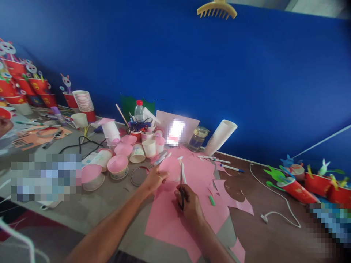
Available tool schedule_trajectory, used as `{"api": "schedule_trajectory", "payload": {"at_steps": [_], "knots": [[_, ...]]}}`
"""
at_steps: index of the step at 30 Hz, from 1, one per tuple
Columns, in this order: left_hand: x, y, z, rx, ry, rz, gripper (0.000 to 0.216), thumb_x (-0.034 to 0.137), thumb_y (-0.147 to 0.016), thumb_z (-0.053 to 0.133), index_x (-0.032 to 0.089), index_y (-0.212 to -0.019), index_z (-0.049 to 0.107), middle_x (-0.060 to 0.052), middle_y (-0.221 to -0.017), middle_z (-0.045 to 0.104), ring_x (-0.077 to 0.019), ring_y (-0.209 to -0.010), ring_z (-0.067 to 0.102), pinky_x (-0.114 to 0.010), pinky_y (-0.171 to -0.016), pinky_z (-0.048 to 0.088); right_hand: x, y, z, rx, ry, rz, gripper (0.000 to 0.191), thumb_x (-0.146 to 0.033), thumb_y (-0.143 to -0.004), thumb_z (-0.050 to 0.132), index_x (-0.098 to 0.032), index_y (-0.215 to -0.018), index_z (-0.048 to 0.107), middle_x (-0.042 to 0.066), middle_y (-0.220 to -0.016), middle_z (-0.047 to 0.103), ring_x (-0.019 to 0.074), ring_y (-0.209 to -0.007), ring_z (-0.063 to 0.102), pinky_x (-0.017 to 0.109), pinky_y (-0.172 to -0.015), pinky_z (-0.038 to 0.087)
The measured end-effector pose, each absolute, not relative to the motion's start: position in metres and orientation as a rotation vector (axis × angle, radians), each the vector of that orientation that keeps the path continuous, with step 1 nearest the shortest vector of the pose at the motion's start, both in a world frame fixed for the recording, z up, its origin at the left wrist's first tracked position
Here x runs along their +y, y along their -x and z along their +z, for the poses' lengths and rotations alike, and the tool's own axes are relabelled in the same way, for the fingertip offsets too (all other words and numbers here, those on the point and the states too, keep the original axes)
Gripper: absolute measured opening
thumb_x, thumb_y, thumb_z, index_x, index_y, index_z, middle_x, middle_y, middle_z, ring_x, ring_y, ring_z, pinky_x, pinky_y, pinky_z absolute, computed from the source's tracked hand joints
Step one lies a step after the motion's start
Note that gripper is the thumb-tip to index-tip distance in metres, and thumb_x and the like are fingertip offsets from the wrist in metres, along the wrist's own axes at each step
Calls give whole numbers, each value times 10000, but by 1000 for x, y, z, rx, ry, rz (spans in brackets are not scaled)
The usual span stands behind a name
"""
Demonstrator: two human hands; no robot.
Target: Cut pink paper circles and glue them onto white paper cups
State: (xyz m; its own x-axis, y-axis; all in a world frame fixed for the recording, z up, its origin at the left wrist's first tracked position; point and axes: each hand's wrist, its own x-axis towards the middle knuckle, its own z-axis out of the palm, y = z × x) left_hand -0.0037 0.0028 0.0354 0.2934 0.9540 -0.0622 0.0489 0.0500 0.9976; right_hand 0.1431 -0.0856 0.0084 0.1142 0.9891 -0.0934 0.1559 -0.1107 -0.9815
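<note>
My left hand [153, 179] pinches the lower left edge of a round pink paper piece [170, 167] between thumb and fingers. My right hand [190, 201] is closed around the dark handles of scissors [181, 201], whose blades point away from me at the circle's right edge. A narrow white strip [183, 172] shows beside the blades; whether it is attached to the circle I cannot tell. Under both hands lies a large pink paper sheet [167, 223] with cut edges. A small green piece [211, 200] rests on it, right of my right hand.
Pink-topped paper cups [117, 164] stand to the left. Behind are a lit phone [175, 132], a glass jar [199, 138] and a leaning cup stack [221, 137]. Pink offcuts [233, 199] and a white cable [282, 197] lie right. Another person's hand [4, 126] shows far left.
</note>
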Motion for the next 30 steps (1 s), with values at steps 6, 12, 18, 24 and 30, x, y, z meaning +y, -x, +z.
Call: {"api": "schedule_trajectory", "payload": {"at_steps": [6,12,18,24,30], "knots": [[7,10,42,1054,-1361,867,250,268,-660,553,188,-461,424,37,-441,367,-89,-440,327,-250,-465,238,-87,-146,14,-1351,1470,987,305,-447,-799,581,-154,-880,565,-32,-595,457,96,-516,366,191,-442,306],[11,14,42,1034,-1340,865,251,262,-654,562,180,-457,429,40,-446,359,-85,-447,333,-240,-462,248,-87,-146,12,-1395,1474,914,274,-397,-758,629,-154,-876,583,-26,-597,493,101,-519,402,201,-467,337],[14,14,31,998,-1153,879,170,266,-624,629,153,-560,519,32,-520,443,-85,-486,402,-219,-479,331,-86,-144,4,-1081,1374,1134,381,-513,-783,594,-176,-955,550,-51,-601,439,83,-470,381,194,-417,394],[11,12,27,1006,-1095,847,197,290,-643,648,154,-589,516,31,-565,468,-86,-517,430,-218,-503,367,-86,-146,5,-1127,1330,1149,377,-493,-777,619,-170,-959,556,-61,-569,434,83,-462,397,179,-395,374],[8,11,35,958,-1141,824,181,281,-654,632,165,-594,507,29,-570,472,-88,-511,415,-220,-498,345,-86,-144,9,-1099,1344,1153,401,-546,-768,608,-181,-921,542,-64,-560,446,85,-444,408,191,-391,393]]}}
